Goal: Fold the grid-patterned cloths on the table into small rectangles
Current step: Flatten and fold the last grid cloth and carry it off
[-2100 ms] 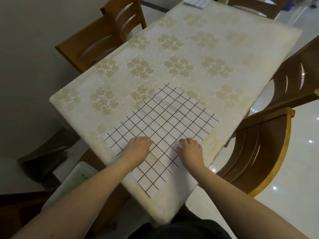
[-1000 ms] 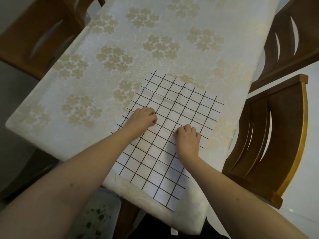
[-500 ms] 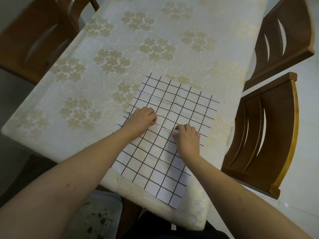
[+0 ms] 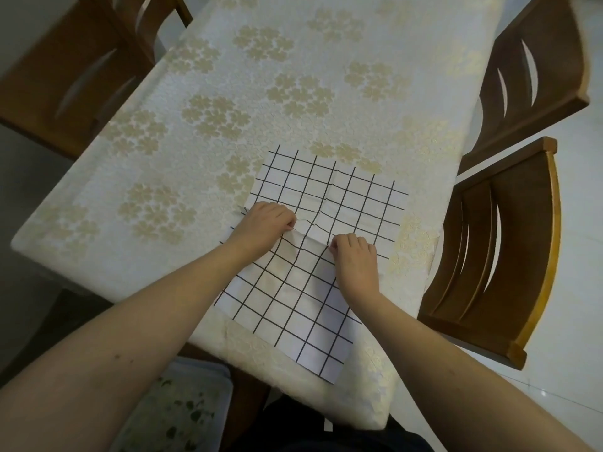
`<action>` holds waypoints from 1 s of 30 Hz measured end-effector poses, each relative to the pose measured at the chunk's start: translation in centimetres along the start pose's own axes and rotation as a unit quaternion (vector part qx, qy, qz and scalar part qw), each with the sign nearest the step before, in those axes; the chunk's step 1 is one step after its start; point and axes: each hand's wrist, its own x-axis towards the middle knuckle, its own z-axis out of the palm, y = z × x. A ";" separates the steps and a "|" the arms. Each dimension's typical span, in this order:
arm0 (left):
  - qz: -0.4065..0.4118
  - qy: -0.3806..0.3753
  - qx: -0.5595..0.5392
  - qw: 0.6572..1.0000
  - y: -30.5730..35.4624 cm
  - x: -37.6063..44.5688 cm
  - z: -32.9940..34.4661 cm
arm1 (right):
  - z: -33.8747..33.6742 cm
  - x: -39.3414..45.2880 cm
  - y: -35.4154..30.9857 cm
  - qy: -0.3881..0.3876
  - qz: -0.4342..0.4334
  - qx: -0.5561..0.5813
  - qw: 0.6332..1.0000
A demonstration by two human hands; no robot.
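A white cloth with a black grid lies spread on the near right part of the table, its near corner hanging over the table's front edge. My left hand sits near the cloth's left side with curled fingers pinching the fabric. My right hand is a little lower and to the right, fingers curled and pinching the cloth too. Between the two hands the fabric is raised into a small ridge with wrinkles running to the right.
A cream tablecloth with gold flower patterns covers the table. Wooden chairs stand at the right, far right and far left. A pale bin sits on the floor below the table's front edge.
Both hands went from resting on the cloth near its front part to its middle, then curled and pinched it; a ridge and wrinkles have formed between them.
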 end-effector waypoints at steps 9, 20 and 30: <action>0.015 0.009 0.026 1.000 0.5 -0.3 -1.1 | -2.8 0.2 1.8 0.030 -0.088 0.022 0.995; -0.029 -0.003 0.019 0.999 1.2 0.0 -4.7 | -6.2 -1.5 5.3 0.009 -0.060 -0.070 0.996; -0.075 0.139 0.059 0.986 2.4 2.5 -12.8 | -14.4 3.2 4.0 0.089 -0.066 -0.031 0.993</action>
